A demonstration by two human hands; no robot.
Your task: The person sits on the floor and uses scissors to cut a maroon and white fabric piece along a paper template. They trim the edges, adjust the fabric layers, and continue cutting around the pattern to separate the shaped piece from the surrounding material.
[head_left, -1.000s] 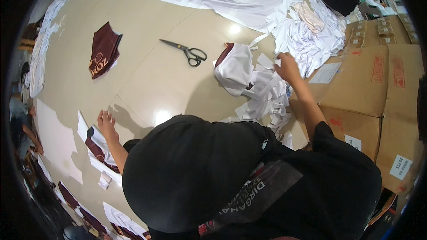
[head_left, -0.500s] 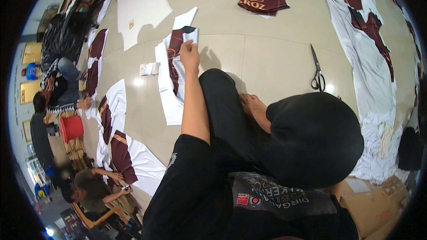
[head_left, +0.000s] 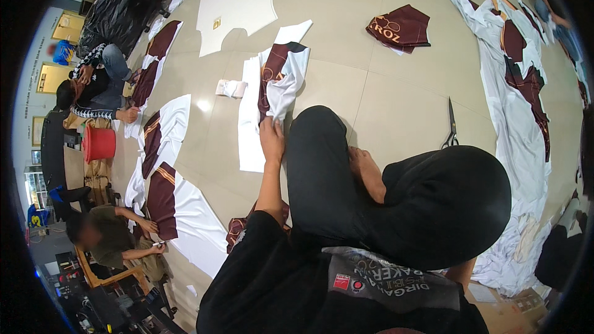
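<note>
My left hand [head_left: 272, 133] pinches the lower part of a folded maroon and white fabric piece [head_left: 271, 71], which lies over a white strip of fabric on the tiled floor. A small pale folded bundle [head_left: 230, 88] lies left of it. My right forearm [head_left: 461, 269] shows beside my black-clad bent knee, but the hand itself is hidden. Black scissors [head_left: 451, 120] lie to the right, partly hidden by that knee. A folded maroon piece with printed lettering [head_left: 402, 25] lies farther forward, and more maroon fabric [head_left: 238, 229] is beside my left arm.
A white cut-out sheet [head_left: 238, 0] lies ahead. Co-workers sit at the left [head_left: 105, 80] [head_left: 130, 247] among maroon-white garments [head_left: 163, 198] and a red bucket [head_left: 99, 142]. A long white fabric heap [head_left: 513, 148] runs along the right, above cardboard [head_left: 507, 306].
The view has swung from the boxes toward the left. My left hand has moved down the folded piece, whose white flap now lies draped over the maroon part.
</note>
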